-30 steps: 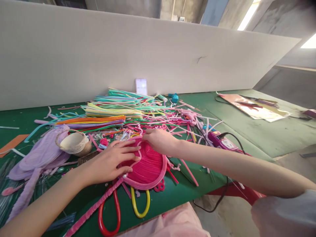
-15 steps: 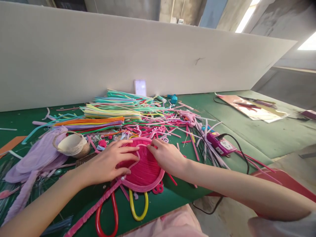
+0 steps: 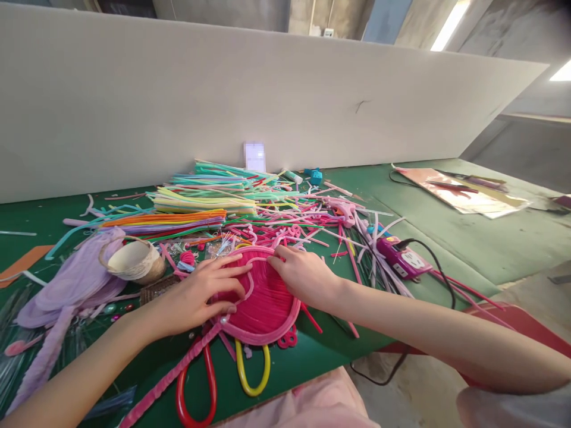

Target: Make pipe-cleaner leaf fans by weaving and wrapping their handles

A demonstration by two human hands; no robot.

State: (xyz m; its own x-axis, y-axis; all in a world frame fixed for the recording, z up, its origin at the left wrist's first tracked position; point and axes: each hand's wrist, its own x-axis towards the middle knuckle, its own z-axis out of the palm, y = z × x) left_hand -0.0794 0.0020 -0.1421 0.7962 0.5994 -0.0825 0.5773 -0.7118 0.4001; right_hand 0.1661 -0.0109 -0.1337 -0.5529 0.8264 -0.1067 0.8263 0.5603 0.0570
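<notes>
One pink disc (image 3: 270,306) lies by the table's (image 3: 307,353) near edge. The left hand (image 3: 200,295), fingers spread, rests on its left side; the right hand's (image 3: 307,273) bent fingertips meet one pink cord (image 3: 252,282) at the far rim; whether they grip it, I cannot tell. Two loops, one red (image 3: 213,380), one yellow (image 3: 268,362), stick out nearside.

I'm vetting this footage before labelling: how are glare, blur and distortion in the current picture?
In the head view, light strips at upper right are blown out; glare whitens the papers; the lit screen looks blocky; the left hand and right hand look fairly sharp; the lower-right sleeve looks stretched and soft.
</notes>
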